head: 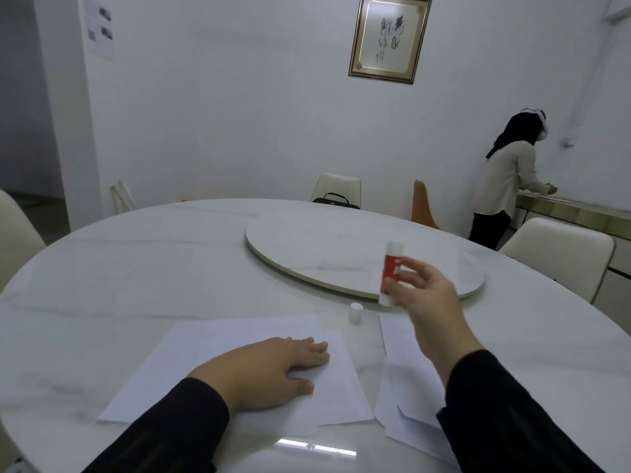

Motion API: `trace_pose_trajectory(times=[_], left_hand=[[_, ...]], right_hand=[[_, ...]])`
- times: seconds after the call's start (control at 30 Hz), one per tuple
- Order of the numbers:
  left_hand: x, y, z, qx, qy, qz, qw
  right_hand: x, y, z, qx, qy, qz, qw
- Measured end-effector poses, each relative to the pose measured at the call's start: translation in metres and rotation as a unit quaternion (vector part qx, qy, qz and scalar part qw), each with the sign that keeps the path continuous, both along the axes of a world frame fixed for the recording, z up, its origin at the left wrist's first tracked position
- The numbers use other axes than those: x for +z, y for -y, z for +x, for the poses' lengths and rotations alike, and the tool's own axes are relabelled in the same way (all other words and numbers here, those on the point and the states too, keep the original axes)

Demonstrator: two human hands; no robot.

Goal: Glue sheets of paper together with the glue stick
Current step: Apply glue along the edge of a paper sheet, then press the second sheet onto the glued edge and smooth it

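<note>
Paper sheets (239,339) lie near on the table (136,268), pinned by the flat, straight-fingered left hand (269,370) so they stay put, while the right hand (426,295) pinches the uncapped glue stick (392,268) above them, its cap (355,313) beside.

right hand (421,295) holding glue stick (392,271), left hand (269,367) on paper (164,370)

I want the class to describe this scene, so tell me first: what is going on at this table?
A person seated at a round white table is gluing paper. The right hand holds a red and white glue stick upright in the air, uncapped. Its white cap stands on the table. The left hand rests flat on overlapping white sheets. More sheets lie under the right arm. The stick is not touching any paper.
</note>
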State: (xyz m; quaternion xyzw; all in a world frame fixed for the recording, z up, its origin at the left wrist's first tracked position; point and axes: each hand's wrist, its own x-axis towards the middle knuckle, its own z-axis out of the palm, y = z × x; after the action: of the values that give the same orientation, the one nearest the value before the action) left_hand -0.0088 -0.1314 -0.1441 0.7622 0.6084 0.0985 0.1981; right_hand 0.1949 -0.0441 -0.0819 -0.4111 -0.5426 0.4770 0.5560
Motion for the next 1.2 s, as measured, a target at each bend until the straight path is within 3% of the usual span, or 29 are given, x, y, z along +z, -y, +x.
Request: trace_pose_trajectory(times=[0.17, 0.47, 0.53, 0.6, 0.67, 0.73, 0.77, 0.93, 1.03, 1.1, 1.2], left_hand=[[0.002, 0.0, 0.0, -0.005, 0.016, 0.027, 1.0], [0.002, 0.0, 0.001, -0.023, 0.005, 0.034, 0.999], [0.001, 0.0, 0.001, -0.025, 0.006, 0.036, 0.999], [0.001, 0.0, 0.001, -0.025, 0.008, 0.035, 0.999], [0.001, 0.0, 0.003, -0.032, 0.008, 0.034, 0.999], [0.002, 0.0, 0.004, -0.035, 0.01, 0.034, 0.999], [0.002, 0.0, 0.005, -0.035, 0.01, 0.034, 0.999], [0.002, -0.002, 0.01, -0.049, 0.007, 0.039, 0.998], [0.001, -0.004, 0.013, -0.056, 0.005, 0.049, 0.997], [0.0, -0.005, 0.015, -0.059, 0.015, 0.063, 0.996], [-0.001, -0.005, 0.008, -0.013, 0.124, 0.133, 0.983]], right_hand=[[-0.028, -0.016, -0.019, -0.047, 0.225, 0.002, 0.973], [-0.039, -0.02, -0.01, -0.015, 0.287, 0.0, 0.958], [-0.028, -0.026, 0.013, -0.013, 0.337, -0.015, 0.941], [-0.015, -0.033, 0.038, 0.002, 0.486, -0.029, 0.874], [-0.008, -0.037, 0.054, 0.062, 0.649, -0.037, 0.757], [-0.008, -0.04, 0.059, 0.112, 0.713, -0.031, 0.692], [-0.009, -0.042, 0.06, 0.121, 0.715, -0.033, 0.688], [-0.014, -0.049, 0.061, 0.072, 0.675, 0.016, 0.734], [-0.018, -0.046, 0.061, 0.009, 0.674, 0.06, 0.737], [-0.017, -0.043, 0.061, -0.024, 0.69, 0.124, 0.713], [-0.009, -0.035, 0.065, -0.049, 0.673, 0.171, 0.718]])
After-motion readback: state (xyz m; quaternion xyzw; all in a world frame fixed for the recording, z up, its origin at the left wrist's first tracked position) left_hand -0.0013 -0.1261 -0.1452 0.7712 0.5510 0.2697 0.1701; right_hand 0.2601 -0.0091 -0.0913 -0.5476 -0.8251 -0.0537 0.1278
